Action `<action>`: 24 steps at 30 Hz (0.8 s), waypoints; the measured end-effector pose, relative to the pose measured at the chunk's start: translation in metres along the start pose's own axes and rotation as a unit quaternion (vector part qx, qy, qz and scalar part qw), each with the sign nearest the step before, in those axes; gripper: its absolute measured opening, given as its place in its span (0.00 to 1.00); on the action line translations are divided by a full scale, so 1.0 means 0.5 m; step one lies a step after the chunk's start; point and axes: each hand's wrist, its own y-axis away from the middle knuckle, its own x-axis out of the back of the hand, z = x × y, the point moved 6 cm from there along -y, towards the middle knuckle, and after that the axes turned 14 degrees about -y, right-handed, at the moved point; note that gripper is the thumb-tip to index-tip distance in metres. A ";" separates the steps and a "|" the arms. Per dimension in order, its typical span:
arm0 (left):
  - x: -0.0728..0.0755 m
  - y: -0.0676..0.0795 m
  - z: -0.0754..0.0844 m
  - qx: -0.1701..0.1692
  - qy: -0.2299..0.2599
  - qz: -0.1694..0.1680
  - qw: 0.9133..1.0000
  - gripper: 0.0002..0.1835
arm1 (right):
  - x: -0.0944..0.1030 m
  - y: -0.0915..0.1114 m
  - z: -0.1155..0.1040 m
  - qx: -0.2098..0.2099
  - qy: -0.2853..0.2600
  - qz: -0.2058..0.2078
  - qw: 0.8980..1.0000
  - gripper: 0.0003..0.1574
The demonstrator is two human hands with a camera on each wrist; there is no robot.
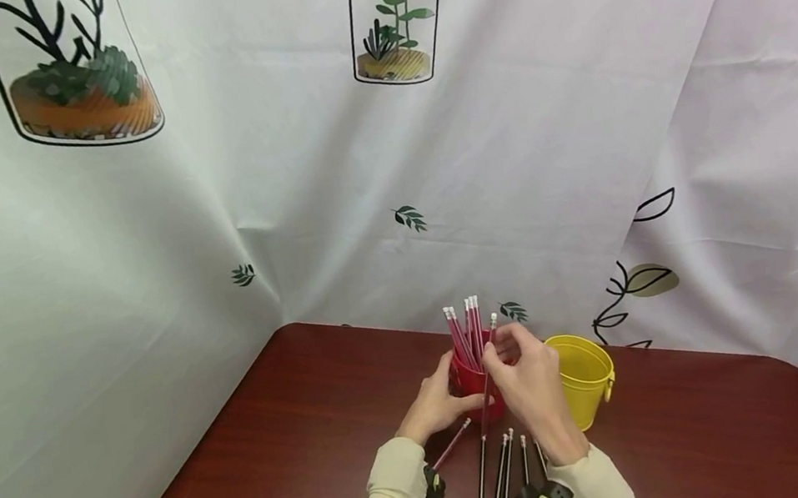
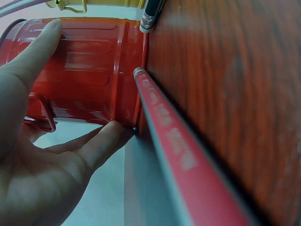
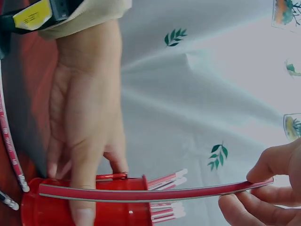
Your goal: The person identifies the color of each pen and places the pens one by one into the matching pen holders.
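Note:
A small red metal bucket [image 1: 466,381] stands on the table with several red pencils [image 1: 475,331] upright in it, white eraser ends up. My left hand [image 1: 430,405] grips its side; in the left wrist view the thumb and fingers lie on opposite sides of the bucket [image 2: 87,70]. With thumb and fingertips, my right hand [image 1: 532,374] pinches one more red pencil [image 3: 141,195] near its eraser end. That pencil slants down in front of the bucket, outside it. Another red pencil [image 1: 453,445] lies on the table beside the left wrist.
Several black pencils [image 1: 503,479] lie on the dark red wooden table [image 1: 304,446] between the forearms. A yellow bucket [image 1: 586,401] stands just right of the right hand. White printed cloth [image 1: 320,167] hangs behind the table.

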 end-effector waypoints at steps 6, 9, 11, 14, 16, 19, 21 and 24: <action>0.002 0.000 0.002 0.003 0.001 0.001 1.000 0.51 | 0.003 -0.027 -0.023 0.023 -0.001 -0.003 1.000 0.05; 0.004 0.002 0.004 0.005 0.002 0.003 1.000 0.51 | 0.002 -0.041 -0.031 0.023 0.003 -0.008 1.000 0.05; 0.004 0.002 0.004 0.007 0.004 0.003 1.000 0.51 | 0.003 -0.051 -0.035 0.018 0.000 -0.011 1.000 0.05; 0.003 0.001 0.004 0.006 0.009 0.002 1.000 0.51 | 0.004 -0.063 -0.041 0.010 -0.003 -0.014 1.000 0.05; 0.001 0.001 0.003 0.007 0.012 0.001 1.000 0.51 | 0.006 -0.070 -0.045 0.011 -0.002 -0.015 1.000 0.05; 0.000 0.002 0.001 0.009 0.016 0.000 1.000 0.50 | 0.006 -0.082 -0.052 0.022 0.006 -0.015 1.000 0.04; -0.001 0.001 0.000 0.010 0.016 -0.001 1.000 0.50 | 0.007 -0.093 -0.056 0.033 0.008 -0.016 0.999 0.04; -0.001 0.001 -0.001 0.012 0.016 -0.002 1.000 0.49 | 0.009 -0.110 -0.063 0.042 0.007 -0.015 0.999 0.05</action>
